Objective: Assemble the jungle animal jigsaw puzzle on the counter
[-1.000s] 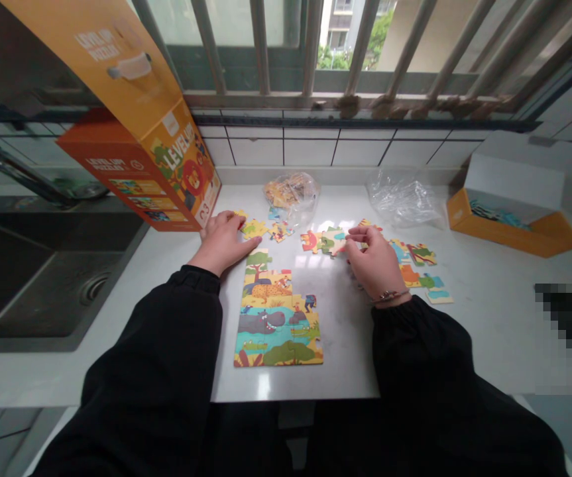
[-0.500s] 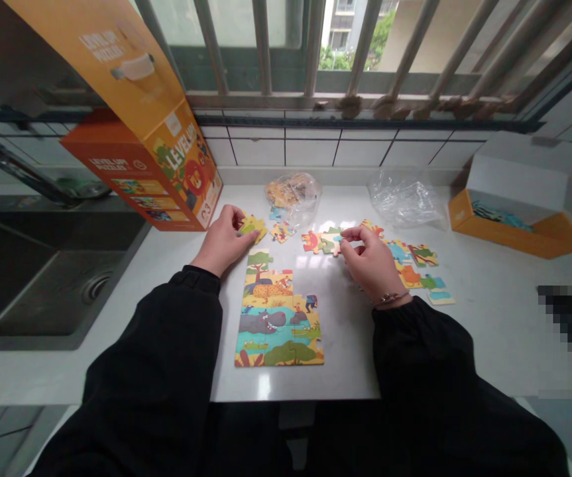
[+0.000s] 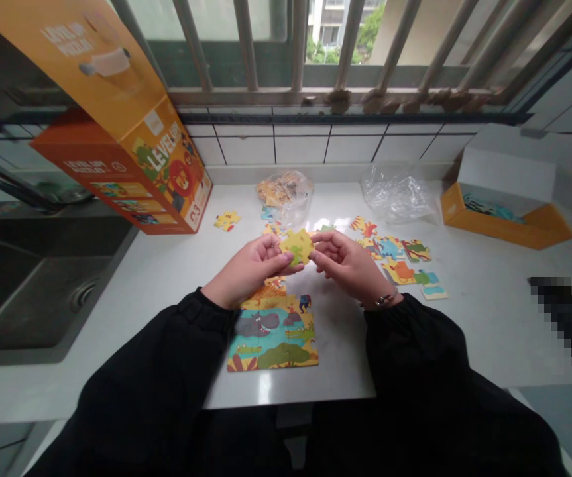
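Note:
My left hand [image 3: 250,268] and my right hand [image 3: 348,262] meet above the counter, both pinching a yellow-green puzzle piece [image 3: 296,245] between their fingertips. Just below them lies the partly joined jigsaw [image 3: 273,331] with a hippo, water and grass; its top rows are hidden by my hands. Several loose pieces [image 3: 398,255] lie to the right of my right hand. One single piece [image 3: 227,220] lies to the left near the big box.
A tall orange puzzle box [image 3: 131,126] leans at the back left beside a dark sink [image 3: 27,278]. A bag of pieces [image 3: 283,192] and an empty clear bag [image 3: 398,195] sit by the tiled wall. An open orange box [image 3: 504,209] stands at the right.
My left hand lifted a piece from the left and carried it to the middle. My right hand left the loose pieces and came in to grip the same piece.

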